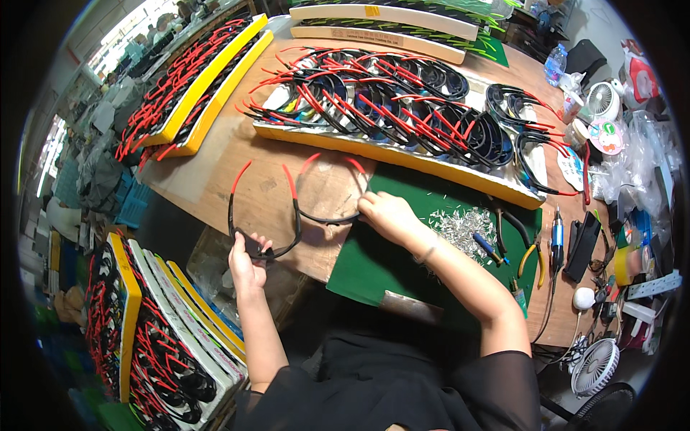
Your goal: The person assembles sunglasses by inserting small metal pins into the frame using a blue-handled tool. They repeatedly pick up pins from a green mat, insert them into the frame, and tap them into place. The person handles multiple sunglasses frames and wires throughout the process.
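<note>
My left hand [248, 267] is closed on the front of a pair of glasses [297, 224] with black frames and red temple tips. Its two temples point up and away from me. In the fingers of my right hand [388, 215] is a second pair of glasses [327, 220], also black with red tips, slightly blurred. This pair is over the wooden table [208, 179], beside the left edge of a green mat [374, 266]. The two pairs are side by side, their temples close together. My fingers hide parts of both frames.
Beyond my hands, a yellow-edged tray [402, 159] holds many similar glasses. Boxes of glasses [208, 93] stand at far left, others [129, 316] at lower left. On the right lie small clear pieces [460, 228], pliers [530, 262], a blue screwdriver [557, 233] and a white fan [595, 366].
</note>
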Demonstrator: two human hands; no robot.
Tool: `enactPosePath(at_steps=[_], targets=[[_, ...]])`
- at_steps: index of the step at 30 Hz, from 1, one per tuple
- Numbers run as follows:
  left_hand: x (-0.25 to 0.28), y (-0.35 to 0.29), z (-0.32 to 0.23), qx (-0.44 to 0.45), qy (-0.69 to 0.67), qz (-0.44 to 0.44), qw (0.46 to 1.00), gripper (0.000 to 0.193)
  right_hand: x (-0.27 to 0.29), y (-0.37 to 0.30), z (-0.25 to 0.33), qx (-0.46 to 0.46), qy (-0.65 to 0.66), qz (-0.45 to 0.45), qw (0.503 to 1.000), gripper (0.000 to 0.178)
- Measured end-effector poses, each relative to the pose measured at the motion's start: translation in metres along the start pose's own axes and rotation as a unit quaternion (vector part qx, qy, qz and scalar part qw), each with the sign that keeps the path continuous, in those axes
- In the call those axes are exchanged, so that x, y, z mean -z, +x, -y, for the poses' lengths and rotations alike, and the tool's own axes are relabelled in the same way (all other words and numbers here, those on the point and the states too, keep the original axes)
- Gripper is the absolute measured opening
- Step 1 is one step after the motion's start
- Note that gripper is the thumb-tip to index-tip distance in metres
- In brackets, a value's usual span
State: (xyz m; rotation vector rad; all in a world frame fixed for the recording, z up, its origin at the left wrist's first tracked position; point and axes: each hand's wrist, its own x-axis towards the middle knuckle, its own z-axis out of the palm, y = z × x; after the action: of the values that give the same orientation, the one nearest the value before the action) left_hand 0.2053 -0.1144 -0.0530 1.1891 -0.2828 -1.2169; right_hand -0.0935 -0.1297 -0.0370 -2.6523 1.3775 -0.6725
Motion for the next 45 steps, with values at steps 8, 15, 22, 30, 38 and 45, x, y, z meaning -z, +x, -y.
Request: enactPosePath(at_steps=[8, 15, 22, 30, 38, 45], targets=[[-0.017, 0.016, 0.005, -0.021, 0.206, 0.111, 0.972, 0.027, 0.085, -0.110, 0.061, -0.026, 0.013, -0.094, 0.995, 0.015], [-0.057, -0.009, 0.011, -0.399, 0.584, -0.041, 0.706, 0.062, 0.104, -0.148, 0.078, -0.105, 0.035, -0.076, 0.991, 0.017], [-0.070, -0.176, 0.060, 0.152, 0.115, 0.383, 0.904, 0.043, 0.093, -0.152, 0.092, -0.036, 0.005, -0.081, 0.996, 0.025], [-0.096, -0.184, 0.089, 0.154, 0.133, 0.397, 0.895, 0.036, 0.115, -0.210, 0.082, -0.269, 0.251, -0.241, 0.898, 0.064], [-0.106, -0.197, 0.106, 0.162, 0.198, 0.476, 0.841, 0.032, 0.106, -0.201, 0.078, -0.377, 0.600, -0.043, 0.704, 0.018], [-0.106, -0.189, 0.120, 0.220, 0.155, 0.434, 0.860, 0.027, 0.123, -0.208, 0.087, -0.138, 0.370, -0.145, 0.907, 0.017]])
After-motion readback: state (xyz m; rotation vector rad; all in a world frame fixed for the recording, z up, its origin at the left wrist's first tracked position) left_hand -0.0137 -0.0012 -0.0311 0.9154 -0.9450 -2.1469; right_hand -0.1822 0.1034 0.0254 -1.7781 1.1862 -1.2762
